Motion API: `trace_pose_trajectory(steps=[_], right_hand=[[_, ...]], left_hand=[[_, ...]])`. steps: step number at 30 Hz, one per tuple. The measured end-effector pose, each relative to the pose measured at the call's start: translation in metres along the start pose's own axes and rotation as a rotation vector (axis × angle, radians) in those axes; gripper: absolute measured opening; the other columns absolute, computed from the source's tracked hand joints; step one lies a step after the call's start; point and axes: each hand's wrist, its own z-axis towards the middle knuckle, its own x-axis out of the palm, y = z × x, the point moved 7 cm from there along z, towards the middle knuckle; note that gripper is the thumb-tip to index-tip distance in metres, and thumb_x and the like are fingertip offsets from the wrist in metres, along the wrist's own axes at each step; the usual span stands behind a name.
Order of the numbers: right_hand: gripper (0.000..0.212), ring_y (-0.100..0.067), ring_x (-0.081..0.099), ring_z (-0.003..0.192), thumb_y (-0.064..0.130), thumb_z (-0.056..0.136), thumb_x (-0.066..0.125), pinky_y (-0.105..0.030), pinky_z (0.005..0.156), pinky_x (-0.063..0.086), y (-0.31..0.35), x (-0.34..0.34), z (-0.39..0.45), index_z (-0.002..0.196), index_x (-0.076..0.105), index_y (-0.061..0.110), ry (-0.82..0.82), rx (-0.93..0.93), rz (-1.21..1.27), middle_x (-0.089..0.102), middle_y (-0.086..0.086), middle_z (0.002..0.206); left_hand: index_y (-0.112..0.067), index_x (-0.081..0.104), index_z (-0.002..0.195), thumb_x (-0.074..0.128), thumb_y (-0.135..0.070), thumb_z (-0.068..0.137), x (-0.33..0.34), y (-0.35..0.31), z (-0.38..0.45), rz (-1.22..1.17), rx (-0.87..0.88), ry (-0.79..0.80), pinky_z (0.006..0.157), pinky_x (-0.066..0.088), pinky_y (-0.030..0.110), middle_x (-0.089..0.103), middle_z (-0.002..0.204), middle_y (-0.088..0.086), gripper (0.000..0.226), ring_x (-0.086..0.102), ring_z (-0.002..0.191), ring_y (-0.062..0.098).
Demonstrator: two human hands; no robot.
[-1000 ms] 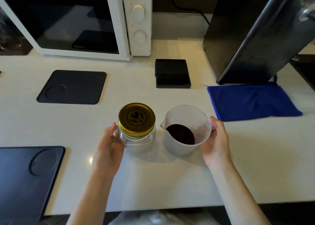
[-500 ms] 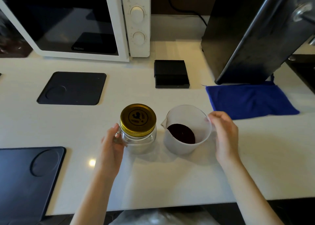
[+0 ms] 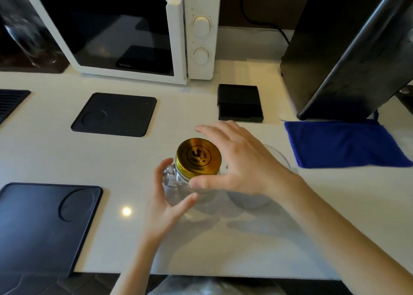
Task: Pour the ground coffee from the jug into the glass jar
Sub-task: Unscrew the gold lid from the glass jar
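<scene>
A glass jar [image 3: 178,180] with a side handle stands on the white counter, and a gold screw lid [image 3: 197,155] is on it. My left hand [image 3: 163,205] grips the jar's left side, thumb across the front glass. My right hand [image 3: 243,162] hovers over the lid with its fingers spread. Its thumb is at the lid's near rim and its fingers arch past the far rim. The translucent jug [image 3: 248,202] stands just right of the jar, mostly hidden under my right hand. The coffee in it is out of sight.
A white microwave [image 3: 125,31] stands at the back. Two black mats [image 3: 115,114] [image 3: 44,225] lie at left. A small black box [image 3: 240,102] sits behind the jar. A blue cloth [image 3: 342,142] and a tall black appliance [image 3: 348,48] are at right. The counter's front edge [image 3: 223,272] is close.
My right hand has left the jug's right side and swung left over the jar's lid. My left hand has stayed on the jar.
</scene>
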Motion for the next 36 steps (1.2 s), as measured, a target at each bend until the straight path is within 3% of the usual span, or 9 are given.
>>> trace_pose_trajectory(steps=[5,11,13,15,19,24,28,31,36], right_hand=[[0.074,-0.016,0.042,0.102,0.065,0.069,0.064,-0.028,0.077,0.040,0.010,0.005,0.009,0.123,0.045,0.018,-0.043,-0.040,-0.088,0.049,0.001,0.112],[0.068,0.008,0.047,0.090,0.060,0.060,0.063,-0.007,0.071,0.038,-0.025,-0.028,0.024,0.118,0.050,0.027,-0.068,0.092,0.459,0.048,0.015,0.103],[0.063,0.005,0.053,0.089,0.053,0.060,0.070,-0.011,0.072,0.042,-0.053,-0.032,0.030,0.115,0.052,0.029,-0.050,0.179,0.577,0.054,0.011,0.107],[0.060,-0.007,0.056,0.094,0.044,0.066,0.077,-0.024,0.080,0.048,-0.081,-0.027,0.034,0.117,0.050,0.028,0.019,0.258,0.511,0.058,0.005,0.108],[0.073,-0.016,0.053,0.098,0.033,0.067,0.080,-0.026,0.080,0.044,-0.127,0.003,0.035,0.128,0.041,0.021,0.114,0.377,0.329,0.052,-0.001,0.114],[0.075,-0.016,0.053,0.105,0.017,0.063,0.082,-0.025,0.083,0.044,-0.156,0.036,0.020,0.126,0.043,0.024,-0.003,0.449,0.491,0.052,-0.003,0.120],[0.086,-0.014,0.040,0.118,0.013,0.061,0.085,-0.025,0.094,0.033,-0.160,0.049,0.012,0.133,0.039,0.020,-0.056,0.442,0.484,0.044,-0.002,0.128],[0.081,-0.022,0.035,0.123,0.009,0.065,0.083,-0.018,0.092,0.024,-0.157,0.051,0.015,0.133,0.040,0.007,-0.023,0.375,0.313,0.042,-0.015,0.132],[0.078,-0.033,0.028,0.128,0.008,0.069,0.080,-0.026,0.099,0.021,-0.156,0.051,0.018,0.133,0.037,0.004,0.033,0.362,0.260,0.037,-0.021,0.137]], left_hand=[[-0.032,0.033,0.133,0.081,-0.049,0.055,0.002,0.017,-0.002,-0.056,-0.045,0.004,0.097,0.048,0.045,0.058,0.126,-0.002,0.093,0.057,0.115,0.013],[-0.024,0.040,0.128,0.082,-0.056,0.050,-0.003,0.023,-0.001,-0.039,-0.084,-0.070,0.095,0.047,0.050,0.064,0.117,-0.004,0.093,0.061,0.110,0.017],[-0.020,0.043,0.126,0.083,-0.054,0.051,-0.003,0.025,0.000,-0.064,-0.088,-0.082,0.093,0.047,0.054,0.065,0.114,-0.001,0.091,0.062,0.108,0.021],[-0.019,0.044,0.124,0.083,-0.053,0.051,-0.004,0.024,0.000,-0.070,-0.088,-0.082,0.092,0.047,0.055,0.066,0.112,-0.004,0.089,0.063,0.105,0.021],[-0.020,0.045,0.123,0.083,-0.053,0.051,-0.003,0.025,0.001,-0.078,-0.103,-0.077,0.092,0.048,0.049,0.067,0.110,-0.007,0.087,0.064,0.103,0.018],[-0.016,0.045,0.121,0.081,-0.055,0.053,-0.001,0.021,0.002,-0.098,-0.085,-0.055,0.089,0.049,0.035,0.068,0.108,-0.012,0.086,0.064,0.103,0.015],[-0.012,0.045,0.121,0.079,-0.055,0.055,-0.001,0.017,0.003,-0.099,-0.059,-0.048,0.087,0.049,0.033,0.067,0.108,-0.012,0.086,0.064,0.101,0.013],[-0.013,0.045,0.119,0.078,-0.056,0.056,0.000,0.015,0.003,-0.100,-0.054,-0.041,0.086,0.048,0.025,0.067,0.107,-0.016,0.083,0.064,0.100,0.008],[-0.016,0.046,0.118,0.078,-0.056,0.057,0.000,0.011,0.003,-0.105,-0.038,-0.041,0.086,0.048,0.024,0.067,0.105,-0.018,0.080,0.063,0.100,0.007]])
